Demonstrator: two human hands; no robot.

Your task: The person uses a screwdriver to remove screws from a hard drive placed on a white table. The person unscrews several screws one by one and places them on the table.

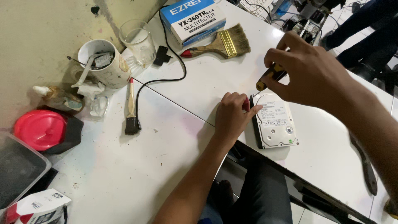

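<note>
Left hand (232,116): curled, fingertips pressing the hard drive (275,121) edge.
Right hand (309,70): raised, grasping a screwdriver (269,76).
Surface: white table (137,170), cluttered.

hard drive (275,121): matt silver metal, paper label
table (137,174): smooth white, scuffed
wide brush (218,45): wood handle, brass-coloured ferrule
lid (40,129): glossy red plastic

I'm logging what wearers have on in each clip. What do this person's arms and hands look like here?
Both forearms are bare, no sleeves in view. The left hand and right hand wear no gloves, and no rings, watch or wristband show. The right arm is blurred near the frame's edge.
</note>
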